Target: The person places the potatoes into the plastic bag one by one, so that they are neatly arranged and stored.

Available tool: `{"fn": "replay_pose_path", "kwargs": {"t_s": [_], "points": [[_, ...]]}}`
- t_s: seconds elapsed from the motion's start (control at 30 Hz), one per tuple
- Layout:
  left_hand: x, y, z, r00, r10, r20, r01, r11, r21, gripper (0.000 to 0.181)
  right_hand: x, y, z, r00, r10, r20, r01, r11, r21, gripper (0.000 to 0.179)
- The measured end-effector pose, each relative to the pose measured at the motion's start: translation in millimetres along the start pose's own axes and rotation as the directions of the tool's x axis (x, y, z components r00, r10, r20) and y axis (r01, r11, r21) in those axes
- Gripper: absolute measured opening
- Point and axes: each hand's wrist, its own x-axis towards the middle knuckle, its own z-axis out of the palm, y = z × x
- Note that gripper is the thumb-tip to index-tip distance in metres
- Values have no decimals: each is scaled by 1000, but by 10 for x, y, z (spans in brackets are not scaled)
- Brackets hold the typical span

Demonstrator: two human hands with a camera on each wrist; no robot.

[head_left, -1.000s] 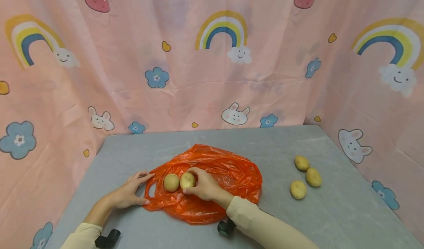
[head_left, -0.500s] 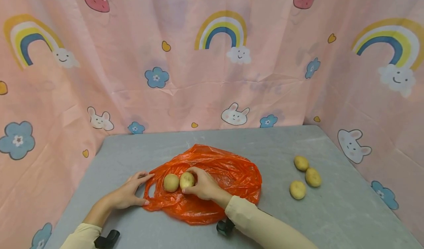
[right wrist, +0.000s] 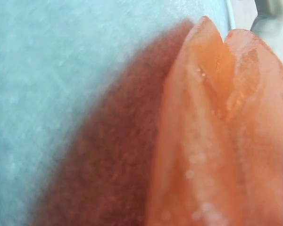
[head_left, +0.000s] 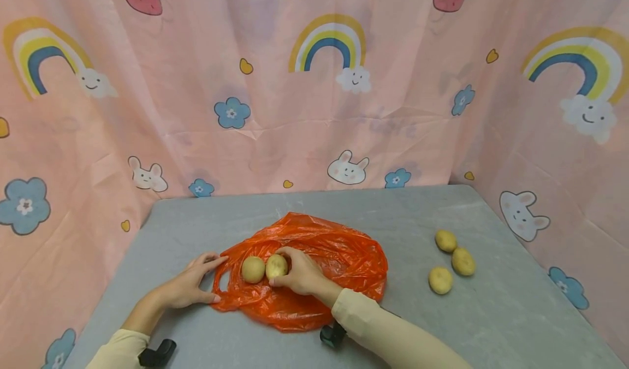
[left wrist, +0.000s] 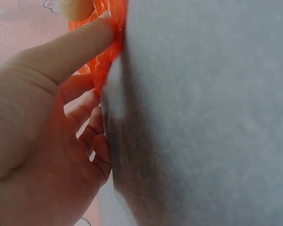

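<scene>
One held potato (head_left: 277, 266), and a red plastic bag (head_left: 354, 271) under both hands' reach

Nearest, behind each hand, come the pale sleeves: the left sleeve (head_left: 120, 350) and the right sleeve (head_left: 378, 325), with a black device (head_left: 158, 353) at the left wrist and another black device (head_left: 332, 336) at the right one.

The left hand (head_left: 184, 286) lies on its side with thumb and fingers spread well apart, the thumb tip and a fingertip touching the bag's edge; a handle hole shows just right of them. In the left wrist view the red film meets the thumb and forefinger.

The right hand (head_left: 300, 275) reaches over the bag, thumb and fingers clamped on the held potato at its left. Whether that potato rests on the film cannot be told. Just left of it, between the two hands, a second potato (head_left: 253, 269) lies at the bag's mouth. The bag's crumpled bulk spreads under and to the right of the right hand.

Well to the right of that hand, three loose potatoes lie on the grey table (head_left: 516, 325): a near one (head_left: 440, 280), and just beyond it a middle one (head_left: 463, 262) and a far one (head_left: 446, 240), side by side.

Beyond both hands hangs a pink curtain (head_left: 295, 101) printed with rainbows, rabbits and blue flowers.
</scene>
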Motion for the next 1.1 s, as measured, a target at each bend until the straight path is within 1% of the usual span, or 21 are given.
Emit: {"fn": "replay_pose_path", "kwargs": {"t_s": [0.13,0.43,0.83,1.0,1.1], "points": [[-2,-1,2,1000,2,2,-2,1000,1,89,13,8,16,1000,9,0,-9,1000,-10,62],[8,-22,3,1000,3,3,-3,1000,4,89,-5,2,17,1000,-3,12,3,1000,-4,64],[9,-21,14,1000,-2,4,2,1000,-2,89,-36,13,-44,997,-39,62,34,996,78,72],[8,-17,16,1000,-6,5,6,1000,-11,89,-60,2,-83,996,-46,75,38,994,104,71],[7,-23,14,1000,-3,7,3,1000,-16,89,-76,-10,-104,995,-37,91,25,991,129,70]]}}
